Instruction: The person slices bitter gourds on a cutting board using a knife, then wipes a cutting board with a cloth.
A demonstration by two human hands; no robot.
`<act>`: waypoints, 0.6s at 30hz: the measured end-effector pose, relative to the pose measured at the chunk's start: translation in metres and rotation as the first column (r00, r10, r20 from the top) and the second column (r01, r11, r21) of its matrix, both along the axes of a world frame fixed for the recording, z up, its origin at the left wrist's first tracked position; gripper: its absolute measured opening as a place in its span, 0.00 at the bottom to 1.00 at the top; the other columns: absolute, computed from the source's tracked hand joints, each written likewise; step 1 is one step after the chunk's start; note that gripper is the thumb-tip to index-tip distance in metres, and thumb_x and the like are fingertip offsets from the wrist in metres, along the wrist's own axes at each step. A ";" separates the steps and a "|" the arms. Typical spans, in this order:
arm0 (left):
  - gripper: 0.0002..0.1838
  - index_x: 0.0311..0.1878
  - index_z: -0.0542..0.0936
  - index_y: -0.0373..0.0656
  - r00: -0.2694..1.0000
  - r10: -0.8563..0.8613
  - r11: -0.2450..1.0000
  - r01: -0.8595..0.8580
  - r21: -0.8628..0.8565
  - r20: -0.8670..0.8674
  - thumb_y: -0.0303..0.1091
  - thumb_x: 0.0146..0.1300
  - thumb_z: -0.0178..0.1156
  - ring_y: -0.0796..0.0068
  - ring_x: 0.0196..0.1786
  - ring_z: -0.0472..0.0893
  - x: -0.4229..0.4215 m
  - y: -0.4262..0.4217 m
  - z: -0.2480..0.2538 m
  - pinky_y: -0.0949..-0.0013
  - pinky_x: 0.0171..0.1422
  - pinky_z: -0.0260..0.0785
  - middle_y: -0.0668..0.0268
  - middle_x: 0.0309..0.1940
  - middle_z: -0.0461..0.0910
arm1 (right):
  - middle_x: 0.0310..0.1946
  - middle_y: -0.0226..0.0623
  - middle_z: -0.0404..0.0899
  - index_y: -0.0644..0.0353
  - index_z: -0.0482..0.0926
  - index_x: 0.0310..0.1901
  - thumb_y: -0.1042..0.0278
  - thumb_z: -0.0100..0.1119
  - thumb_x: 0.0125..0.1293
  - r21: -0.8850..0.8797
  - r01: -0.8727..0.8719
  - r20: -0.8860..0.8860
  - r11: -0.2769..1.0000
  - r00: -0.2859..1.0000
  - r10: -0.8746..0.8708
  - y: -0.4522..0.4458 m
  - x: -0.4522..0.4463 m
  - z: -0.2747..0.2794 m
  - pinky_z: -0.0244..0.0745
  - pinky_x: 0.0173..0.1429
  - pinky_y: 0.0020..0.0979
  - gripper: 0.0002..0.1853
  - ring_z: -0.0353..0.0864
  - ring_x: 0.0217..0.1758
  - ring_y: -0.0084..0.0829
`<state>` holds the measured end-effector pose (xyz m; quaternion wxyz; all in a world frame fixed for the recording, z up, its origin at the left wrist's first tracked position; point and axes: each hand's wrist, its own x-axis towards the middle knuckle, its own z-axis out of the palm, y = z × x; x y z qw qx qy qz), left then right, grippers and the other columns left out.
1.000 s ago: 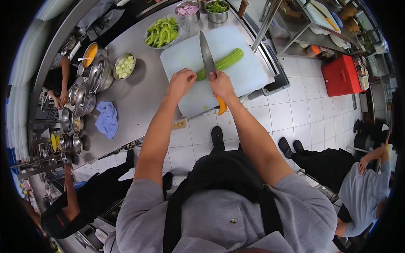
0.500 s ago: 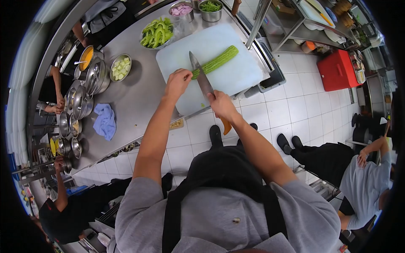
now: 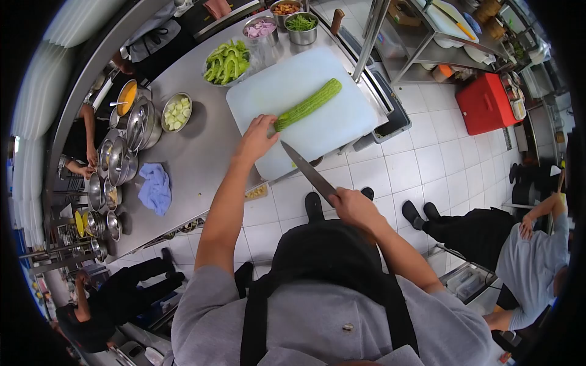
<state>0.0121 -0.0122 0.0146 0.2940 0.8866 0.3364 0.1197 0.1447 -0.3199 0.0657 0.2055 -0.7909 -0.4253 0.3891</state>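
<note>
A long green ridged gourd (image 3: 310, 105) lies slantwise on the white cutting board (image 3: 351, 122). At its near left end is my left hand (image 3: 259, 135), fingers curled and thumb apart, with the tip of the gourd between them. My right hand (image 3: 354, 206) is wrapped around the handle of a kitchen knife (image 3: 310, 174). The blade points up and left, its tip over the board's near edge and close to my left hand, apart from the gourd. A small green scrap lies by the blade.
Behind the board stand a bowl of green slices (image 3: 227, 64) and metal tins of pink pieces (image 3: 260, 28) and chopped greens (image 3: 301, 25). To the left are a bowl of pale chunks (image 3: 177, 112), several metal bowls and a blue cloth (image 3: 155, 188). Other people stand left and right.
My right hand has drawn the knife back off the gourd, toward my body and rightward. The gourd's near end has shifted slightly toward me, with my left hand still at it.
</note>
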 end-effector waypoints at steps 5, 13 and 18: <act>0.19 0.57 0.80 0.42 0.996 -0.014 1.000 0.016 0.023 -0.090 0.35 0.65 0.68 0.60 0.60 0.80 0.003 0.006 -0.002 0.58 0.66 0.75 0.60 0.54 0.81 | 0.35 0.61 0.85 0.64 0.81 0.41 0.54 0.53 0.77 -0.071 -0.022 0.079 0.997 0.996 0.028 -0.034 0.037 0.020 0.77 0.49 0.58 0.18 0.84 0.43 0.64; 0.11 0.48 0.84 0.37 0.983 0.152 0.983 -0.161 0.088 0.103 0.34 0.68 0.62 0.54 0.47 0.86 -0.003 0.025 -0.040 0.57 0.52 0.79 0.53 0.44 0.85 | 0.31 0.61 0.84 0.65 0.79 0.38 0.56 0.54 0.77 -0.057 0.152 0.126 0.987 0.982 -0.144 -0.031 0.058 0.004 0.77 0.45 0.58 0.18 0.83 0.38 0.65; 0.09 0.41 0.87 0.42 0.866 0.476 0.820 -0.501 0.278 0.156 0.36 0.68 0.62 0.48 0.38 0.87 0.005 0.096 -0.010 0.50 0.43 0.79 0.50 0.34 0.87 | 0.30 0.62 0.83 0.65 0.79 0.40 0.56 0.54 0.77 -0.049 0.179 0.129 0.983 0.977 -0.172 -0.027 0.051 -0.001 0.78 0.46 0.59 0.18 0.83 0.38 0.65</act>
